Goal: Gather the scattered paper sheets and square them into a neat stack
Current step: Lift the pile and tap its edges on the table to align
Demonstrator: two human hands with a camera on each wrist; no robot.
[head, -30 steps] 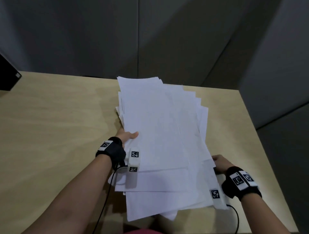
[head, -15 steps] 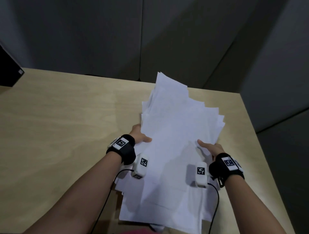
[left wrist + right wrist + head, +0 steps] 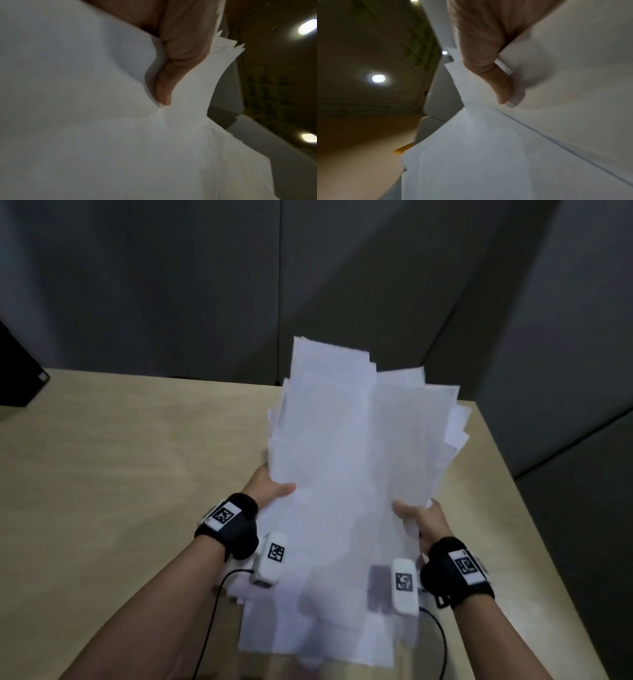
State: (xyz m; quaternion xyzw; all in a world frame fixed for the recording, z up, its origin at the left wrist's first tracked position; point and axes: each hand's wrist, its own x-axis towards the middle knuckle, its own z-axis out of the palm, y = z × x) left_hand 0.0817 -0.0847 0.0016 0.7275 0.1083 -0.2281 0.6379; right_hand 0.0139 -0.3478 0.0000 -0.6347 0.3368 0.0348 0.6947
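Observation:
A loose bundle of white paper sheets [image 3: 349, 474] stands tilted up off the wooden table [image 3: 120, 474], its edges fanned and uneven at the top. My left hand [image 3: 270, 489] grips the bundle's left edge, thumb on the front. My right hand [image 3: 416, 517] grips the right edge the same way. In the left wrist view the thumb [image 3: 173, 70] presses into the sheets [image 3: 85, 108]. The right wrist view shows the thumb [image 3: 494, 75] pinching the papers [image 3: 505, 148]. The fingers behind the paper are hidden.
A dark object [image 3: 17, 371] sits at the table's far left edge. Grey partition walls [image 3: 308, 268] stand behind the table. The table's right edge [image 3: 534, 508] runs close to my right hand. Cables [image 3: 212, 611] trail from both wrists.
The sheets lay flat on the table a second ago; both hands have taken hold of their sides and raised the bundle up toward upright, drawing the sheets closer together.

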